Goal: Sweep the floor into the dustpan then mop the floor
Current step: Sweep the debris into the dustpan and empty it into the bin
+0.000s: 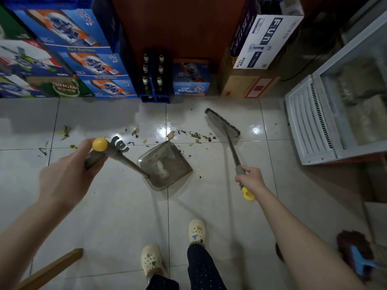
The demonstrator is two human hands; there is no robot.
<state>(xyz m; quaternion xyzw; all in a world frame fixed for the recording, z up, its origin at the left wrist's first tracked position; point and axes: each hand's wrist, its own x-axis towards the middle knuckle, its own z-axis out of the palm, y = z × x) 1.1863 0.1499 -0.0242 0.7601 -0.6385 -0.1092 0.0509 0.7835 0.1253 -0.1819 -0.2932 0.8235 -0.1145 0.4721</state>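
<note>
Tiled floor [117,216]: open stretch between beer cases [69,59] at left and white cooler [310,126] at right. Dustpan [167,166] mid-floor, far corner beside debris trail [196,136]; left hand [67,176] grips its handle. Broom [223,122] head right of trail; right hand [251,178] grips its stick.

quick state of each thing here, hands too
debris, mostly scattered on the floor
broom, bristles down, right of the debris
dustpan, mouth towards the broom, a little debris inside
left hand, grips dustpan handle
right hand, grips broom handle
mop, untouched
</note>
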